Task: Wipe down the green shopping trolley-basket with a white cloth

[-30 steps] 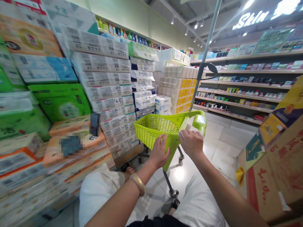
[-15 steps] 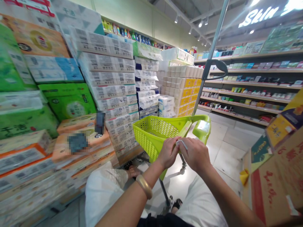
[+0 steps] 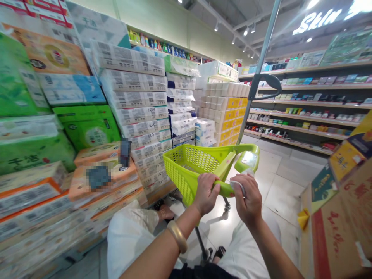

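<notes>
Glossy pale shop floor [image 3: 276, 182]; lime-green perforated plastic cart [image 3: 186, 176]. Left hand [image 3: 207, 193] curls round its handle [image 3: 224, 189]; right hand [image 3: 247, 199] clasps a white sheet [image 3: 240, 186], perhaps tissue.

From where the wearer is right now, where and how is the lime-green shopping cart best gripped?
Probably by its handlebar, from the near side, palm down: the slim bar runs crosswise, and the left hand closes over it.

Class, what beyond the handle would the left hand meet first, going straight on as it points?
The left hand, gripping the green handle, would probably meet the slanted green panel beyond it first, though depth is hard to judge.
</notes>
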{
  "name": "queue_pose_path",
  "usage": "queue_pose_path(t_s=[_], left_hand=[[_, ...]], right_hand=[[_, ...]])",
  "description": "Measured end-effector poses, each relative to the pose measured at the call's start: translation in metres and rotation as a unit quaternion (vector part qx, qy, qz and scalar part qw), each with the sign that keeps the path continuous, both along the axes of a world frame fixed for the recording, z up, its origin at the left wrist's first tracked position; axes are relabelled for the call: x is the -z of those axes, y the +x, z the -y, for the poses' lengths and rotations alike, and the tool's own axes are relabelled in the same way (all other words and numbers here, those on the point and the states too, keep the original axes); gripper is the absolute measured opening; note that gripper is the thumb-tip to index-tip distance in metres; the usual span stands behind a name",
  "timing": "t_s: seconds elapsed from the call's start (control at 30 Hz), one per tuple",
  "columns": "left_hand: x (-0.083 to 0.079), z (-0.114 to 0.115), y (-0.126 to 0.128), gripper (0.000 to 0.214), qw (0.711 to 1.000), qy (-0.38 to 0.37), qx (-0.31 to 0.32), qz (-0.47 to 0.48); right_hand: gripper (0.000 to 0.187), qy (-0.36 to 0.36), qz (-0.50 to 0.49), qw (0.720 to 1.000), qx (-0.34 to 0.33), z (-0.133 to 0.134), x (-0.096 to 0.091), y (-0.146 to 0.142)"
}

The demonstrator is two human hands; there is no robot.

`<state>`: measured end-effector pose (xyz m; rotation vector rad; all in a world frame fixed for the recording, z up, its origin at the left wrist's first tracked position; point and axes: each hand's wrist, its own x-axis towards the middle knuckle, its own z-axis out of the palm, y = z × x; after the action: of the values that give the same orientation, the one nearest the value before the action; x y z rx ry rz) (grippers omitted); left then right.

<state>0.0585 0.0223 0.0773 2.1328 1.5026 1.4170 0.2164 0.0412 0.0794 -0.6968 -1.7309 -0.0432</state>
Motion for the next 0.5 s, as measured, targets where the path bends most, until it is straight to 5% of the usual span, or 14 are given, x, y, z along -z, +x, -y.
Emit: queue_pose_path(t_s=[0.2, 0.5], left_hand=[[-0.001, 0.011, -0.010, 0.024, 1.000, 0.011, -0.001, 0.017], [-0.003, 0.015, -0.014, 0.027, 1.000, 0.000, 0.008, 0.022]], right_hand=[[0.025, 0.054, 0.101, 0.989, -0.096, 0.015, -0.002, 0.008], [0.021, 0.038, 0.121, 0.985, -0.113, 0.006, -0.009, 0.009]])
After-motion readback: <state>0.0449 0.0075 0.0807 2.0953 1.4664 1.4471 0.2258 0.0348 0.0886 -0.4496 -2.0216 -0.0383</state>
